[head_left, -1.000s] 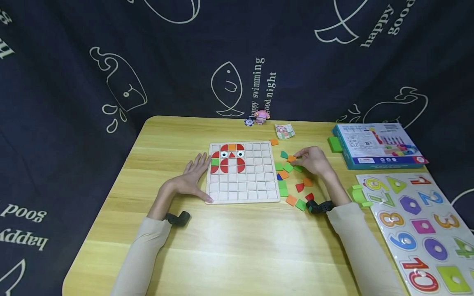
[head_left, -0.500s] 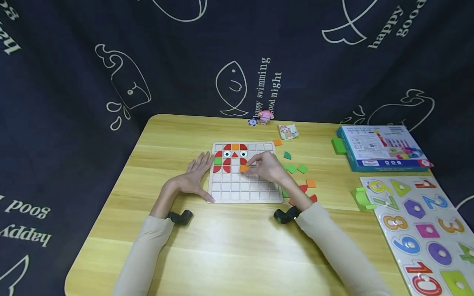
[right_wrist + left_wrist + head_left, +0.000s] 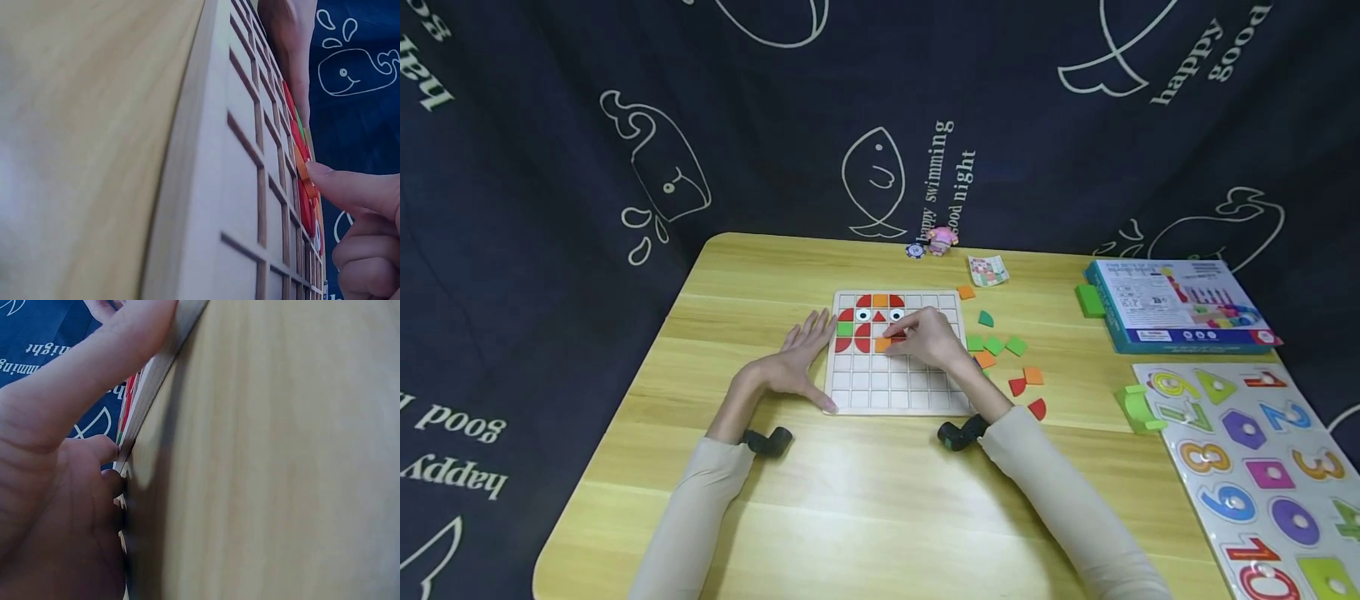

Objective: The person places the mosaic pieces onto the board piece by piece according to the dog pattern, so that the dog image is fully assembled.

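Note:
A pale wooden grid board (image 3: 917,381) lies on the table, with red curved pieces, a green square and two eye pieces in its upper left cells. My right hand (image 3: 932,337) reaches over it and pinches an orange square tile (image 3: 882,344) between thumb and fingers, low among the red pieces. In the right wrist view the thumb touches this orange tile (image 3: 302,170), which sits slightly tilted at its cell. My left hand (image 3: 788,364) spreads its fingers along the board's left side, the thumb at the near left corner. The right hand partly covers the red pieces behind it.
Loose green squares (image 3: 994,346), an orange square (image 3: 1033,376) and red quarter pieces (image 3: 1037,408) lie right of the board. A small picture card (image 3: 988,271) and a pink figurine (image 3: 942,240) are behind. A blue box (image 3: 1180,304) and a number puzzle board (image 3: 1243,475) occupy the right side.
My right hand has moved left from the loose tiles onto the board, bringing the orange square tile to a cell between the lower red pieces. My left hand has stayed at the board's edge.

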`<state>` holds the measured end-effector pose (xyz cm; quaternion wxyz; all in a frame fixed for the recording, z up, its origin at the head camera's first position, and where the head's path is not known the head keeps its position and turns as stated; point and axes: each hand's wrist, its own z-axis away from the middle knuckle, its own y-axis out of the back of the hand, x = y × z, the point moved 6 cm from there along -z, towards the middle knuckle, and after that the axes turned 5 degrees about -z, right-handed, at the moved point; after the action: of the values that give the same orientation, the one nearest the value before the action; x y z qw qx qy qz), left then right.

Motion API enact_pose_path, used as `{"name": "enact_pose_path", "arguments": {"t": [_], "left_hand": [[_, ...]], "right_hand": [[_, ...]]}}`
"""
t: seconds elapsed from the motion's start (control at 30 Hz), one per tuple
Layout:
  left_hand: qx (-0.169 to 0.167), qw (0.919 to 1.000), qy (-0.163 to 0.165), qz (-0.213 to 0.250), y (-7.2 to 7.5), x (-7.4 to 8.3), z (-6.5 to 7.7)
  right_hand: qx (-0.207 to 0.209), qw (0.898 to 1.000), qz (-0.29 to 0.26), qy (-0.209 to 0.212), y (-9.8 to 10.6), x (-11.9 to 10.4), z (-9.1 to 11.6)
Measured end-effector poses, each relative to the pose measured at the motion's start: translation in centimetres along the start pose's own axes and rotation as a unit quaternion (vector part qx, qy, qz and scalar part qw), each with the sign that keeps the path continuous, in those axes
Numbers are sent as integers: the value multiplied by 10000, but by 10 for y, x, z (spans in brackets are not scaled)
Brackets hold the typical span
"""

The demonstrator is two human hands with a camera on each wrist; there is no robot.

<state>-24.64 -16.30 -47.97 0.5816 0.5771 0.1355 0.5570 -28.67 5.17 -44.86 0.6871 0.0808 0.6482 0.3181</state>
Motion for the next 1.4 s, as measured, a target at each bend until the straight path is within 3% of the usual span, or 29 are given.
{"name": "enact_pose_path", "arguments": {"t": [0.13,0.5,0.67,0.8,0.9,1.0,1.1,1.27,1.4], "left_hand": [[4,10000,-22,11,-1,1,0],[-18,10000,-23,-6,-1,2,-2],[-22,10000,-39,-7,0,4,-2],[-19,10000,17,-38,0,4,-1],[-32,10000,25,-60,1,5,0],[-28,10000,-21,-45,1,5,0],[-14,10000,-43,-36,1,4,0],[-17,9999,-50,-97,-1,2,-1],[-9,9999,-73,-100,0,3,-1]], "right_hand": [[-72,9998,-138,76,-3,2,-2],[-61,9992,-326,-209,-7,5,-7],[-440,9984,-360,-58,-2,8,-4],[-638,9973,-332,129,21,14,8],[-312,9992,-220,81,55,27,22],[38,9997,-165,-169,89,47,38],[132,9986,36,-520,113,67,54],[-291,9926,130,-1175,128,97,80],[-544,9883,54,-1427,131,112,94]]}}
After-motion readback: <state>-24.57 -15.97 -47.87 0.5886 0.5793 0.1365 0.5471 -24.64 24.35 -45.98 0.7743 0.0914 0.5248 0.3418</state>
